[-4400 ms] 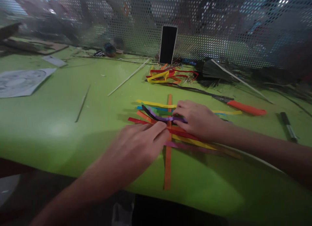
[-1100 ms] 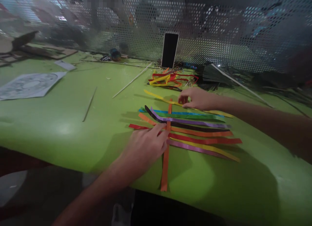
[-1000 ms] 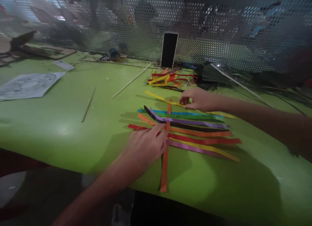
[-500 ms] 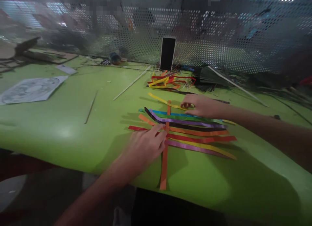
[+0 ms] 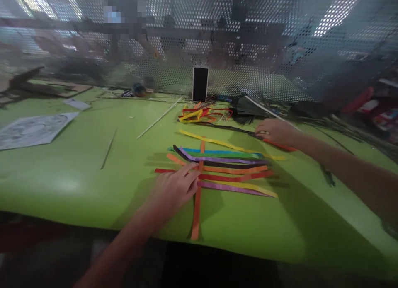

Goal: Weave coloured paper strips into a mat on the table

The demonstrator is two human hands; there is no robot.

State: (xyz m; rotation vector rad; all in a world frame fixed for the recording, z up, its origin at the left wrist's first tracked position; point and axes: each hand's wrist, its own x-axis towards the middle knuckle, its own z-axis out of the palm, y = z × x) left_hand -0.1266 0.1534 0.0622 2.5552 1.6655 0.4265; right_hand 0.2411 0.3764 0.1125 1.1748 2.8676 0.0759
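Head view: nearest, the left hand [image 5: 177, 186] lies low, its fingers part bent and close together, tips down where the orange upright [image 5: 196, 213] meets the cross strips [image 5: 233, 170]; whether it pinches anything or only presses, I cannot tell; the upright's near end runs bare on the table [image 5: 242, 234], just right of that hand; about nine cross strips fan out to its right, some showing over the upright and some seeming to go under; the farthest, a yellow strip [image 5: 224, 144], stands apart from the row; farther out, the right hand [image 5: 278, 130] has its fingers curled, beside a red-handled tool [image 5: 281, 146] and the end of a dark strip [image 5: 224, 127]; whether it has hold of either, I cannot tell; beyond the hands, toward the phone [image 5: 200, 84], loose strips [image 5: 195, 115] lie in a tangle, unused; by my judgement this is an early stage, one upright crossed by a nearly full row; the gap at the yellow one and the uneven ends seem left to settle.
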